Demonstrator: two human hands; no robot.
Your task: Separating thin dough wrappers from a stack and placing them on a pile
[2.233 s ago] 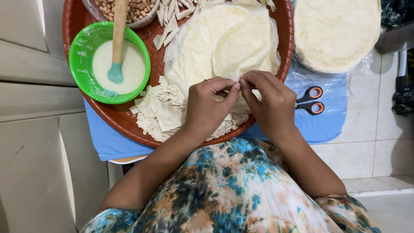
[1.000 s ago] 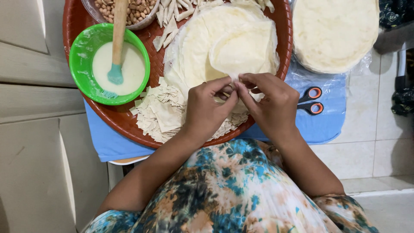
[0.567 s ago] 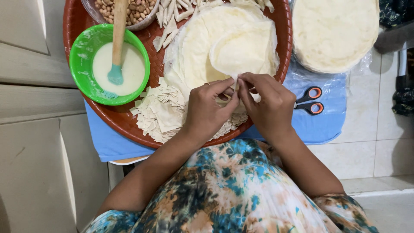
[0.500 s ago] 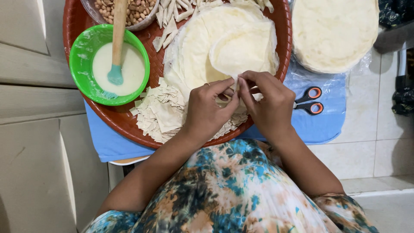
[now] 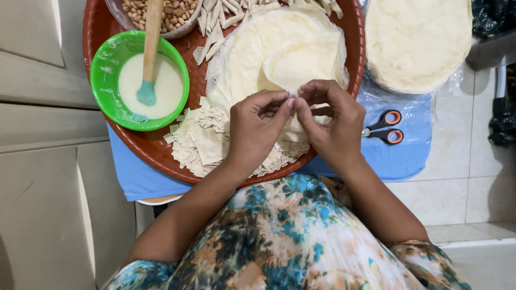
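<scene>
Pastry sheet (image 5: 301,59), thin, pale, folded; lies on a stack of sheets in the brown round tray (image 5: 355,32), near edge pinched by both my hands. Left hand (image 5: 255,131) and right hand (image 5: 333,126): fingertips touching, curled closed on that edge. Cut pastry scraps (image 5: 201,142) just beside my left wrist. Green bowl (image 5: 105,59) of white paste with brush (image 5: 148,59) well left. Scissors (image 5: 384,126) on blue cloth (image 5: 414,156), right, open room around them.

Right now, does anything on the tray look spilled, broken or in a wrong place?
Nothing looks spilled or broken. White batter smears the inside wall of the green bowl, and cut pastry scraps lie in a loose heap on the brown tray. Both hands, left hand and right hand, pinch a thin pastry sheet.
</scene>
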